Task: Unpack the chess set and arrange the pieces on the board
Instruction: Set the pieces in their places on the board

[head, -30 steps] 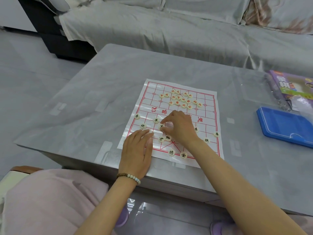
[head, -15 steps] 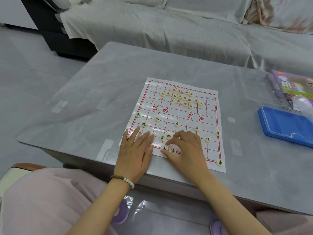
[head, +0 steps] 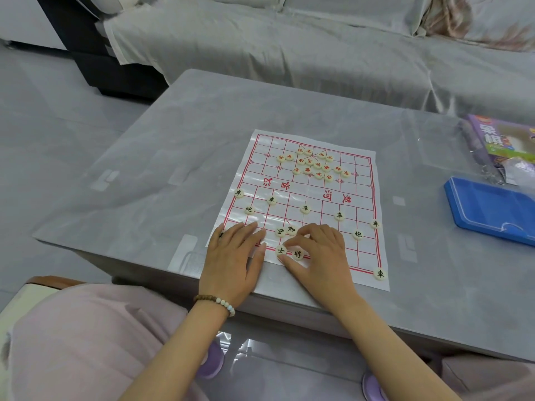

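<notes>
A white paper board [head: 312, 192] with a red grid lies on the grey table. Several red-lettered pieces [head: 314, 166] sit bunched at its far end. Black-lettered pieces are spread over the near half: a row of soldiers [head: 305, 208], two cannons [head: 358, 234] and a chariot [head: 379, 274] at the near right corner. My right hand [head: 321, 256] rests at the near edge, thumb and forefinger pinching the general piece [head: 297, 254], with an advisor piece [head: 280, 250] just left of it. My left hand [head: 231, 261] lies flat on the board's near left corner, partly covering one piece.
A blue plastic tray [head: 492, 209] lies on the table at the right, with a purple game package [head: 503, 140] and clear wrapping behind it. A grey-covered sofa [head: 289, 39] stands beyond the table. My lap is just below the table's near edge.
My right hand has come back from mid-board to the near edge, leaving a soldier in the middle row. A chariot now sits at the near right corner. The left hand stayed put.
</notes>
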Demonstrator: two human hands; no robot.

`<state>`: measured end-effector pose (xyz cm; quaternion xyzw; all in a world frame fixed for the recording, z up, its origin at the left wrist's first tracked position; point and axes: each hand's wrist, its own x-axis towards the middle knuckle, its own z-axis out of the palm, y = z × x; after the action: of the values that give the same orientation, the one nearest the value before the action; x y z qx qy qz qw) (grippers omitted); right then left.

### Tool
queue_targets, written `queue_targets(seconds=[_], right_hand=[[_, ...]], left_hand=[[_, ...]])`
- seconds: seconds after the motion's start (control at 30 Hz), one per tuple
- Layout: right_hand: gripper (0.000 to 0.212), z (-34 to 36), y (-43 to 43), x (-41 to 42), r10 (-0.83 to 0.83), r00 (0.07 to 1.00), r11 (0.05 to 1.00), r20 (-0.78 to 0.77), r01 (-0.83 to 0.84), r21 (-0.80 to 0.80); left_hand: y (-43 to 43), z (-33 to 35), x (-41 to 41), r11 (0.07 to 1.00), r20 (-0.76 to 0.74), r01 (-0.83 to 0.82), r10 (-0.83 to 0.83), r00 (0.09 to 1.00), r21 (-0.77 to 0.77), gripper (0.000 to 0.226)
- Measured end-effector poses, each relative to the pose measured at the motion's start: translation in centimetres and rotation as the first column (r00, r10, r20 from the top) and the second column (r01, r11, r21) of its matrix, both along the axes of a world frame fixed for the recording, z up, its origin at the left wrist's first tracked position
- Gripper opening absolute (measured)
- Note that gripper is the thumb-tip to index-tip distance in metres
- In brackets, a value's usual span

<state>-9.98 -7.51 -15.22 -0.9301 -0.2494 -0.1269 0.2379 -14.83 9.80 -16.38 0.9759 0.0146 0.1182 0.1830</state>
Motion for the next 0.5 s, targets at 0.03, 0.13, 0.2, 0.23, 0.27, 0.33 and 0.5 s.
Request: queue_targets(seconds=[0.03, 0.13, 0.2, 0.23, 0.27, 0.33, 0.5], right_hand=[[0.025, 0.00, 0.09, 0.00, 0.000, 1.000, 1.000, 0.002, 0.000, 0.004], [0.025, -0.05, 0.32, -0.05, 0.002, 1.000, 1.000, 0.001, -0.002, 0.008], [0.025, -0.09, 0.34, -0.06, -0.002, 1.000, 1.000, -0.003, 0.002, 0.007], [0.025, -0.11, 0.32, -0.06, -0.007, 1.000, 1.000, -0.005, 0.007, 0.006], [0.025, -0.12, 0.30, -0.08, -0.012, 1.000, 1.000, -0.007, 0.012, 0.005], [0.026, -0.12, 0.30, -0.17, -0.012, 1.000, 1.000, -0.011, 0.012, 0.006], [0.026, 0.77, -0.18, 0.57, -0.035, 0.999, 0.999, 0.008, 0.035, 0.032]], left_hand=[[-0.03, 0.02, -0.01, 1.000, 0.000, -0.001, 0.001, 1.000, -0.007, 0.053], [-0.05, 0.00, -0.07, 1.000, -0.007, -0.008, 0.008, 1.000, -0.013, 0.052], [-0.06, -0.04, -0.10, 1.000, -0.007, -0.008, 0.008, 1.000, -0.013, 0.052], [-0.06, -0.04, -0.10, 1.000, -0.009, -0.008, 0.008, 1.000, -0.014, 0.052], [-0.04, -0.05, -0.09, 1.000, -0.010, -0.008, 0.008, 1.000, -0.014, 0.052], [0.01, -0.08, -0.08, 1.000, -0.013, -0.008, 0.008, 1.000, -0.015, 0.051], [-0.04, 0.00, -0.09, 1.000, -0.002, -0.002, 0.002, 1.000, -0.021, 0.055]])
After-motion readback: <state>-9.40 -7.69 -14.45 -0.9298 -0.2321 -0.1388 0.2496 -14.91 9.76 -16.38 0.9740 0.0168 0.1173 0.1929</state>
